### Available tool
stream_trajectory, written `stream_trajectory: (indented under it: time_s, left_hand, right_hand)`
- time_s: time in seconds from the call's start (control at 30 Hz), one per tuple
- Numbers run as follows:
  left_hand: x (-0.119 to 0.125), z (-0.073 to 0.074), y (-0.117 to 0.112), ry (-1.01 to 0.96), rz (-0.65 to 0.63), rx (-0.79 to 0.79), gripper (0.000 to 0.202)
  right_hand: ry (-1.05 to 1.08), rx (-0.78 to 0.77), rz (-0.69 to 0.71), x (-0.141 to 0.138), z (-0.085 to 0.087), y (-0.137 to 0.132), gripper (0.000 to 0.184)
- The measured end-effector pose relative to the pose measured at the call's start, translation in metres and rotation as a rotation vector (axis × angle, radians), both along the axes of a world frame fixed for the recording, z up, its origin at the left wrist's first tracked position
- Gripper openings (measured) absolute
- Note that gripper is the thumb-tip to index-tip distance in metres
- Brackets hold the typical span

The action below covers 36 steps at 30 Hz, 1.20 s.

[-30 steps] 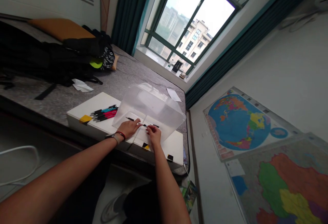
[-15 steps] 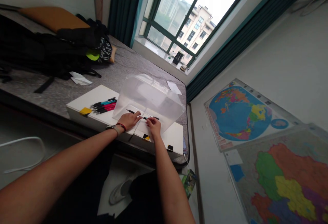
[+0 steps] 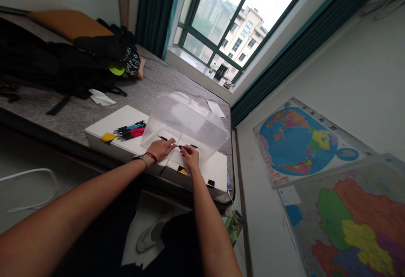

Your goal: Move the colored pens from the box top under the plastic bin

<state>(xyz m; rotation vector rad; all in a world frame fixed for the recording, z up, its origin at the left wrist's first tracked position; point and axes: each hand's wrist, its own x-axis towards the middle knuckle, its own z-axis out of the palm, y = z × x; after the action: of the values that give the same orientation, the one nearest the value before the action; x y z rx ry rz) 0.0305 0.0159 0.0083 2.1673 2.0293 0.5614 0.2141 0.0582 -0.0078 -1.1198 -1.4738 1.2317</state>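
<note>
My left hand and my right hand meet at the opening of a translucent plastic bin lying on its side. Fingertips of both are pinched on a slim pen part, pale with a dark green bit, spanning the gap between them. Its exact shape is too small to make out. Beyond my left fingers lies a black pen piece. Another dark pen piece rests just behind my right fingers. Left of the bin, several black, teal and red pens lie side by side.
White boxes carrying yellow and black tape support the bin and pens. They stand on a grey mattress. Black bags and a crumpled tissue lie at left. Wall maps hang at right; a phone sits by the boxes.
The whole view has shifted slightly. Both hands keep their pinch on the slim pen part, with only tiny finger movement.
</note>
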Motion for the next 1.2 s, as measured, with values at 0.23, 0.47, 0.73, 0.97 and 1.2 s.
stream_trajectory:
  time_s: [0.23, 0.47, 0.73, 0.97, 1.2]
  left_hand:
    - [0.0003, 0.0011, -0.0006, -0.027, 0.002, 0.001, 0.057]
    - [0.0012, 0.0034, -0.0019, -0.027, 0.006, -0.013, 0.056]
    - [0.001, 0.0032, -0.0023, -0.008, 0.006, 0.003, 0.057]
    - [0.0004, 0.0011, -0.001, -0.012, 0.002, 0.012, 0.058]
    - [0.0004, 0.0, -0.0009, -0.026, 0.006, 0.006, 0.058]
  right_hand:
    - [0.017, 0.004, 0.012, -0.0018, -0.0001, -0.0024, 0.026]
    - [-0.121, 0.081, 0.001, -0.0037, -0.0003, -0.0054, 0.024]
    - [-0.197, 0.124, 0.002, -0.0044, -0.0001, -0.0055, 0.026]
    - [-0.196, 0.117, 0.023, -0.0031, 0.0019, -0.0058, 0.028]
    - [-0.128, 0.101, 0.033, -0.0037, 0.0028, -0.0053, 0.024]
